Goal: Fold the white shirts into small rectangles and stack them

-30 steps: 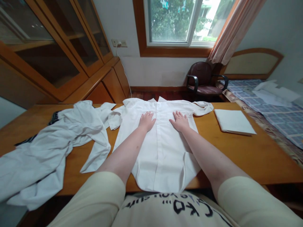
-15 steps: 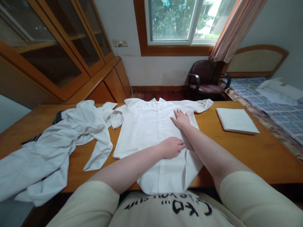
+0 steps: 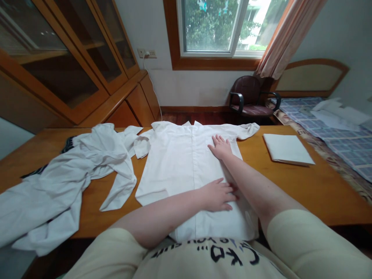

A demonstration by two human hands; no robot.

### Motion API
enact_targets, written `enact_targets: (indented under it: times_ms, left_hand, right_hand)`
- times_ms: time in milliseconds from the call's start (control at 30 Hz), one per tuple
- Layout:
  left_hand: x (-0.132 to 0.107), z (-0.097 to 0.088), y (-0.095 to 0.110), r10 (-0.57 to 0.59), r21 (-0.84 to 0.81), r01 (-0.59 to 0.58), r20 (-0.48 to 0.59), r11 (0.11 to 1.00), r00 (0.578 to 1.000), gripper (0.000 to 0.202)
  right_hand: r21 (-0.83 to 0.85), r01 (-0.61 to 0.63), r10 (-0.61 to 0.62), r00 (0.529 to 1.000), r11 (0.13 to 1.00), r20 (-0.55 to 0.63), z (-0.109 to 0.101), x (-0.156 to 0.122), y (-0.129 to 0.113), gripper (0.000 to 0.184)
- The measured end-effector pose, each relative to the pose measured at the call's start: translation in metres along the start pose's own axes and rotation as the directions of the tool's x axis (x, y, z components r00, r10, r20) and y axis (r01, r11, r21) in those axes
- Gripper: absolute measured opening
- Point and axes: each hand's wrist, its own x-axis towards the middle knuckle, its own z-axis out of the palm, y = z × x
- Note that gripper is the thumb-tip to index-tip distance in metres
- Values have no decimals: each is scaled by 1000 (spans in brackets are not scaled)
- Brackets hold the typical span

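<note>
A white button-up shirt (image 3: 171, 159) lies spread front side up on the wooden table, its collar at the far edge and its hem close to my body. My right hand (image 3: 221, 148) rests flat on the upper right of the shirt front, fingers spread. Lower down, my left hand (image 3: 219, 195) lies on the fabric right of the button strip, its fingers apart and pointing toward my right forearm. Neither hand grips anything. My forearms cover part of the lower shirt.
Crumpled white garments (image 3: 95, 155) lie on the table's left side, with a dark patterned cloth (image 3: 68, 144) partly beneath. A folded white item (image 3: 287, 149) sits on the right of the table (image 3: 290, 190). Beyond stand an armchair (image 3: 248, 97) and a bed (image 3: 325, 120).
My left hand has slid slightly right and toward me, its fingers spreading. The fold in the shirt's lower right has flattened and the fabric there reaches further right. My right hand stays nearly in place.
</note>
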Motion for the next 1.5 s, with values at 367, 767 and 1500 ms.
enact_targets:
  times_ms: [367, 767, 1500]
  left_hand:
    - [-101, -39, -61, -507, 1, 512, 149, 859, 849, 78]
    - [-190, -79, -5, -753, -103, 883, 482, 458, 447, 34]
    - [16, 7, 38, 32, 115, -40, 67, 993, 997, 42]
  right_hand:
    - [10, 8, -8, 1000, 1000, -14, -1, -2, 0, 70]
    - [-8, 4, -4, 1000, 1000, 7, -3, -2, -2, 68]
    - [7, -3, 3, 1000, 1000, -4, -2, -2, -2, 68]
